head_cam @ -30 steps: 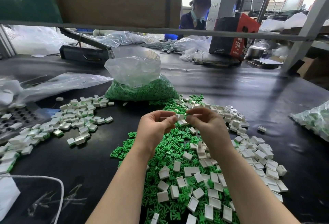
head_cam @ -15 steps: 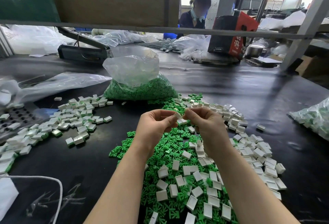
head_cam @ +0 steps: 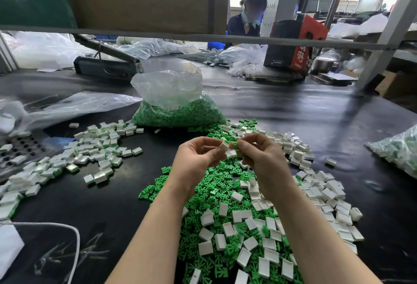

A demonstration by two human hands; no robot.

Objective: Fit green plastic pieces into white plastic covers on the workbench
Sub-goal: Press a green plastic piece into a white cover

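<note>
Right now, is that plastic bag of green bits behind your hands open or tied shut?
Open. The clear bag stands with its top loose and gaping, no knot showing, and the green pieces fill only its lower part.

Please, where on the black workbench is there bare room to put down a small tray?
Two patches look bare: the strip of workbench between the assembled pieces on the left and the loose green pile, and the stretch right of the bag of green pieces. It is crowded beneath both hands and among the white covers.
</note>
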